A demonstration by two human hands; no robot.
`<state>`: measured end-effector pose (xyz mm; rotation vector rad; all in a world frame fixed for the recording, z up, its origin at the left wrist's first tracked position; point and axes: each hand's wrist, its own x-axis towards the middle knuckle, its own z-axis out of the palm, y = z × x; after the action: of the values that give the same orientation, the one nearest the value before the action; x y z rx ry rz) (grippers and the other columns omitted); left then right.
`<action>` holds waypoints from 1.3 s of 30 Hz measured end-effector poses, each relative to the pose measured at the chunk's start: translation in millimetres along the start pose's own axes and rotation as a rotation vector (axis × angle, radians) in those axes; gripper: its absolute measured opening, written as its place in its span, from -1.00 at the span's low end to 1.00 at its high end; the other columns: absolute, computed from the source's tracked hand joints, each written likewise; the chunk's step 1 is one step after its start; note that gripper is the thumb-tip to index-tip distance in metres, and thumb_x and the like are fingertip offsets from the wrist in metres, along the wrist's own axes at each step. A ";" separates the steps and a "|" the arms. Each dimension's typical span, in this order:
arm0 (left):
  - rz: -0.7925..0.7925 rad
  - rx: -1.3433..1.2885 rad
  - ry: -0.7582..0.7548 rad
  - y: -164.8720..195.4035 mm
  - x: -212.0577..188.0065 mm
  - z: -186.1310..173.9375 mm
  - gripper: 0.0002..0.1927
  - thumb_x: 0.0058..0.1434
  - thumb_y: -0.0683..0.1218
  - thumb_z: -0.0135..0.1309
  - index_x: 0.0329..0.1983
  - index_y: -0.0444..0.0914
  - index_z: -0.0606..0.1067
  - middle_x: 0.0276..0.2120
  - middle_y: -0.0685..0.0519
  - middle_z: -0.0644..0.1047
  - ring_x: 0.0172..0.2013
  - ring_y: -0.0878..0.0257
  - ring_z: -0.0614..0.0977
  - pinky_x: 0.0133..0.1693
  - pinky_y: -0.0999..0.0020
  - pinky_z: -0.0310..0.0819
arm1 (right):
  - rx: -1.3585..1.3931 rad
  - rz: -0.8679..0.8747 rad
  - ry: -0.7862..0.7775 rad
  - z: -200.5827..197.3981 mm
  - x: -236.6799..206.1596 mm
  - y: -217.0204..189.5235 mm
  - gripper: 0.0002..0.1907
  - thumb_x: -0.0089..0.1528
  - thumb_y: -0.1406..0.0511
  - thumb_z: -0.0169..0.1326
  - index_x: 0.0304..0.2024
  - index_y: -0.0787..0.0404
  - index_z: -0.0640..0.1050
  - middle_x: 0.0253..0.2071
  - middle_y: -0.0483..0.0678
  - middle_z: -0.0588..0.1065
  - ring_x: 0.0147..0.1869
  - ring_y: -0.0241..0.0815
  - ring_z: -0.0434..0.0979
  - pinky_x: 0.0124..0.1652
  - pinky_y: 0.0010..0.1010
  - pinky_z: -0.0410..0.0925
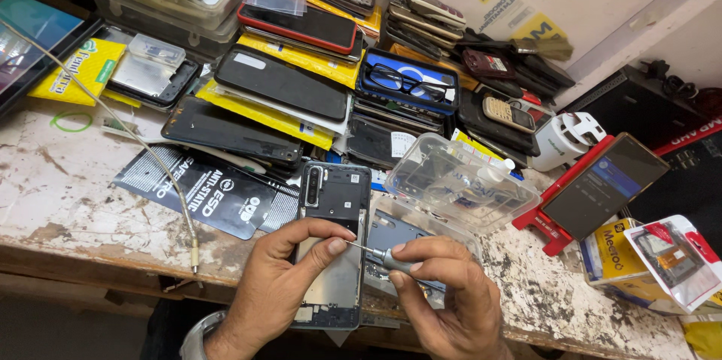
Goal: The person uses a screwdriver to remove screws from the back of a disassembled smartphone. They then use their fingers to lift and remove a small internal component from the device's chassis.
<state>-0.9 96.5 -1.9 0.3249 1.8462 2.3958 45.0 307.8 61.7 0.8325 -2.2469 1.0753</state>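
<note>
While the left hand is pinning the opened grey phone chassis at the worn counter edge, the right hand's fingers are pinching a slim metal screwdriver, whose tip could be slipping and gouging it.

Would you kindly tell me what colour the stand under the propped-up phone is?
Red; the stand shows best in the head view, right of the hands.

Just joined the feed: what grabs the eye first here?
At the bench's near edge, the left hand steadies an opened phone while the right hand works a small screwdriver into it. Behind them, stacked phones crowd the worn table, with eyeglasses on top.
</note>
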 end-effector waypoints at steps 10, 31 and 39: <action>-0.007 -0.044 -0.036 -2.0 0.5 -3.8 -0.80 0.28 -0.10 0.13 -0.12 -0.26 0.68 -0.27 0.09 0.72 -0.20 0.37 0.70 -0.14 0.43 0.61 | 0.030 0.043 0.041 8.4 -4.1 1.7 -0.60 0.17 0.56 0.26 -0.07 0.22 0.38 -0.04 0.14 0.58 0.06 -0.13 0.65 0.05 -0.34 0.51; -0.006 -0.015 -0.029 -1.0 3.4 -4.7 -0.78 0.29 -0.10 0.13 -0.10 -0.26 0.69 -0.27 0.08 0.74 -0.22 0.38 0.69 -0.15 0.44 0.60 | -0.006 -0.009 0.017 10.3 0.6 4.0 -0.60 0.19 0.54 0.26 -0.07 0.22 0.36 -0.06 0.14 0.59 0.02 -0.11 0.66 0.02 -0.31 0.52; 0.060 -0.037 -0.033 1.0 2.7 -3.0 -0.67 0.32 -0.09 0.07 0.13 -0.22 0.60 -0.07 0.04 0.71 -0.09 0.38 0.68 -0.08 0.45 0.60 | -0.012 0.004 0.045 6.7 -1.2 5.2 -0.61 0.19 0.55 0.25 -0.07 0.22 0.36 -0.05 0.13 0.57 0.05 -0.13 0.65 0.04 -0.35 0.53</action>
<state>-4.2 94.0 -1.4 0.4199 1.8007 2.4451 41.0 305.3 54.6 0.7913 -2.2165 1.0716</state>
